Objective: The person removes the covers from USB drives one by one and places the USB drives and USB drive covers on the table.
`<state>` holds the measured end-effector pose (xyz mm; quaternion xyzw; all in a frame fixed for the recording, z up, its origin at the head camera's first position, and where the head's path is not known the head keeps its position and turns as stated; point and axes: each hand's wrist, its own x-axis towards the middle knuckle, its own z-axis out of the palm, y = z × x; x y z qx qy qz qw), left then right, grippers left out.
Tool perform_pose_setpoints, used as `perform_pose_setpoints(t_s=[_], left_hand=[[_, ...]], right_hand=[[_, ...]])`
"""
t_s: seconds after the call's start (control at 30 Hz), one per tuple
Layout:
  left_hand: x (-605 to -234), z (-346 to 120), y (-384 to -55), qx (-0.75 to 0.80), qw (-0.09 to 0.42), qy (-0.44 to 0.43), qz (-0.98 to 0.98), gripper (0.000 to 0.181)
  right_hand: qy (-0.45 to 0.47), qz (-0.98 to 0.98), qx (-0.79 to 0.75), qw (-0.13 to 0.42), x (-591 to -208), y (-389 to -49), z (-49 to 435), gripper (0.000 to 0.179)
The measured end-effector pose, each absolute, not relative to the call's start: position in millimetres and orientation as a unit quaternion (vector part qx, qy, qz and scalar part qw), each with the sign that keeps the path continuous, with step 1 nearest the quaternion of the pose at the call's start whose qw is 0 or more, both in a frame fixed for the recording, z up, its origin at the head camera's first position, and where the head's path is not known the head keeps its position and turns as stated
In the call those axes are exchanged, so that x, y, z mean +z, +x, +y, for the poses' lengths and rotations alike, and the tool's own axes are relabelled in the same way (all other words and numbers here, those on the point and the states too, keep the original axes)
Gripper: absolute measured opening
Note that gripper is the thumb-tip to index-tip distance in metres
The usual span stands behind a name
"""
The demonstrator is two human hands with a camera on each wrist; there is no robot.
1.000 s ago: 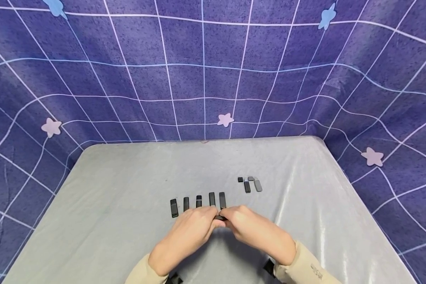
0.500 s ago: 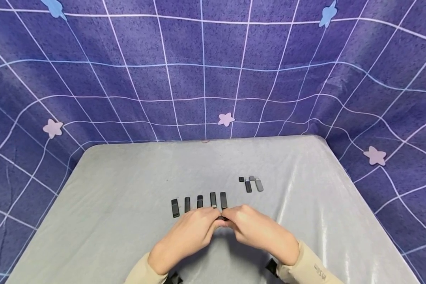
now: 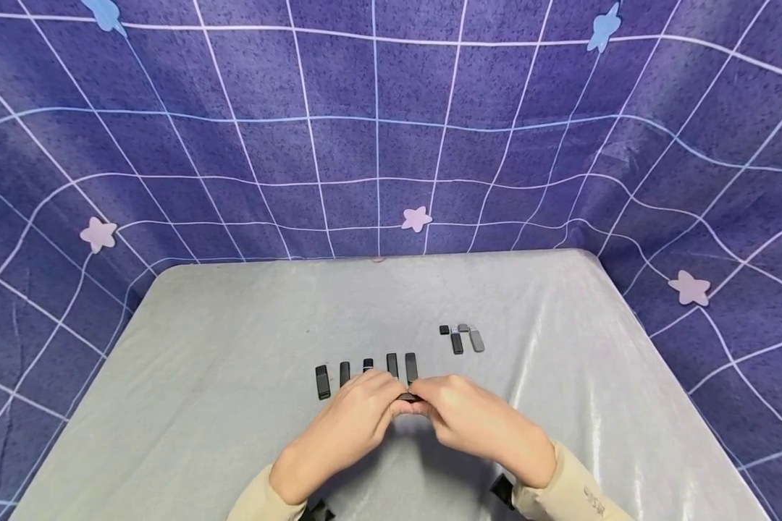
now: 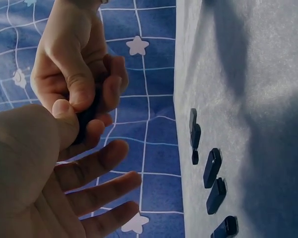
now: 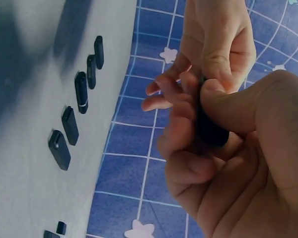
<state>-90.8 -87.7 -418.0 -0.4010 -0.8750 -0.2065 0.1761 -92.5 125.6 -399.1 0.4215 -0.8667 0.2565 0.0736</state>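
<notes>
Both hands meet above the front middle of the table around one dark USB flash drive. My left hand pinches one end between thumb and index finger; in the left wrist view its other fingers are spread away. From the other side my right hand grips the drive, its thumb lying along the black body in the right wrist view. Fingers hide much of the drive. Just beyond the hands, several black flash drives lie in a row, some partly covered by the knuckles.
Farther right lie an uncapped black flash drive and an uncapped grey one, with a black cap and a grey cap beside them. A pale grey cover spreads over the table. Blue gridded cloth hangs behind it.
My left hand's knuckles have risen slightly and cover more of the middle drive in the row. Both hands keep hold of the flash drive in the same place.
</notes>
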Motion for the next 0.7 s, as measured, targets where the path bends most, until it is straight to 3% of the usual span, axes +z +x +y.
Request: perform_pose_setpoints(t_s=[0.17, 0.3, 0.5, 0.6, 0.7], left_hand=[[-415.8, -86.6, -90.0, -0.213, 0.138, -0.386, -0.887, 0.024], [-416.2, -87.2, -87.2, -0.215, 0.113, -0.38, -0.892, 0.02], [-415.6, -88.8, -85.2, -0.23, 0.134, -0.363, -0.893, 0.015], [-412.9, -90.1, -86.5, -0.244, 0.143, -0.362, -0.888, 0.013], [-410.8, -93.4, -88.3, -0.252, 0.143, -0.375, -0.881, 0.013]], right_hand=[[0.433, -0.859, 0.251, 0.111, -399.8, -92.8, 123.3, 0.029], [0.437, -0.852, 0.266, 0.108, -400.5, -92.3, 120.6, 0.018], [0.433, -0.854, 0.272, 0.094, -400.9, -91.2, 118.6, 0.003], [0.43, -0.857, 0.268, 0.088, -400.7, -90.6, 118.8, 0.004], [0.426, -0.859, 0.273, 0.081, -400.1, -90.2, 118.8, 0.022]])
